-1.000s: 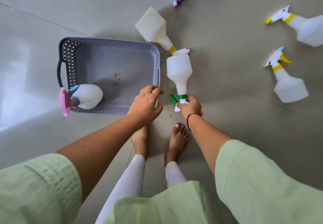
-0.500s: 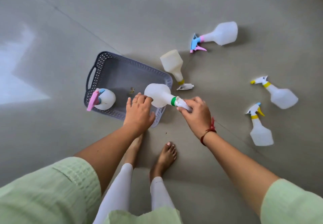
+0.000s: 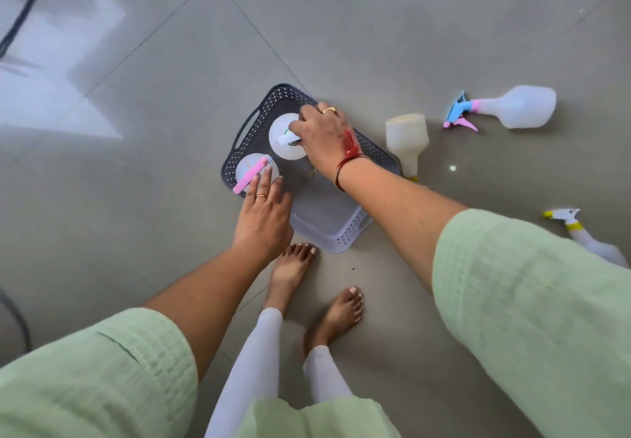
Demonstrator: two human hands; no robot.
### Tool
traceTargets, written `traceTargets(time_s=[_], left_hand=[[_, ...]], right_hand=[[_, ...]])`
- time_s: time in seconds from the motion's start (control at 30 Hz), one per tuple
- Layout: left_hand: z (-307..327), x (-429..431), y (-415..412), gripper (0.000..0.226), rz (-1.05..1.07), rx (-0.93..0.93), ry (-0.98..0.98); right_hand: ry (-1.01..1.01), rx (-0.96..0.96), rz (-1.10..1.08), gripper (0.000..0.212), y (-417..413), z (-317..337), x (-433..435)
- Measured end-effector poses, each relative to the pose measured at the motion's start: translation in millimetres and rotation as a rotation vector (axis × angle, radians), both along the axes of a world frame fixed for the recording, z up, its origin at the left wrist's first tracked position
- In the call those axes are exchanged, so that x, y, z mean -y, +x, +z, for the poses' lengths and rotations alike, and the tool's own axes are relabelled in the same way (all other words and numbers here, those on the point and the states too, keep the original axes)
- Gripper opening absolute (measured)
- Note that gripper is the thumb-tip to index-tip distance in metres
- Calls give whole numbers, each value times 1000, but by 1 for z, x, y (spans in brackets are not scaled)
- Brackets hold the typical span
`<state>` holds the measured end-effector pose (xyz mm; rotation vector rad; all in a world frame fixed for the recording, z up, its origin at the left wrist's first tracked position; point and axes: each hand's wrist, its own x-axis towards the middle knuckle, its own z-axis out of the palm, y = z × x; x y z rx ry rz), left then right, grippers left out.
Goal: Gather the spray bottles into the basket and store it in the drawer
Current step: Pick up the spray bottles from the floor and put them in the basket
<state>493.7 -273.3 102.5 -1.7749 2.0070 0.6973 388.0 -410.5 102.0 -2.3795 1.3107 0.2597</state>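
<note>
A grey perforated basket (image 3: 345, 232) sits on the floor in front of my feet. Two white spray bottles stand upright inside it. My right hand (image 3: 322, 133) grips the top of the green-collared bottle (image 3: 280, 130) at the basket's far end. Beside it stands the pink-triggered bottle (image 3: 246, 172); my left hand (image 3: 264, 214) rests against it with fingers spread. Three more bottles lie on the floor to the right: a yellow-collared one (image 3: 408, 140) just beside the basket, a pink-and-blue one (image 3: 512, 111) farther off, and another yellow-collared one (image 3: 577, 229) partly hidden by my right sleeve.
The floor is grey tile. A dark cable (image 3: 20, 14) runs along the upper left, and another cable (image 3: 17, 318) curves at the left edge. My bare feet (image 3: 293, 267) stand just in front of the basket. No drawer is in view.
My right hand has carried the green-collared bottle over the basket rim and stood it upright inside. My left hand has shifted from the basket's rim to the pink-triggered bottle.
</note>
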Motion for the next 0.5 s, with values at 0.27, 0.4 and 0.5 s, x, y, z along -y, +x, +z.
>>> traceTargets(time_s=[0.27, 0.4, 0.5], left_hand=[[-10, -3, -7, 45, 75, -74, 21], [-14, -2, -12, 46, 60, -94, 38], [-14, 1, -13, 48, 71, -96, 51]], right_hand=[[9, -15, 217, 27, 26, -26, 15], [26, 10, 193, 24, 29, -34, 15], [38, 74, 120, 39, 26, -32, 13]])
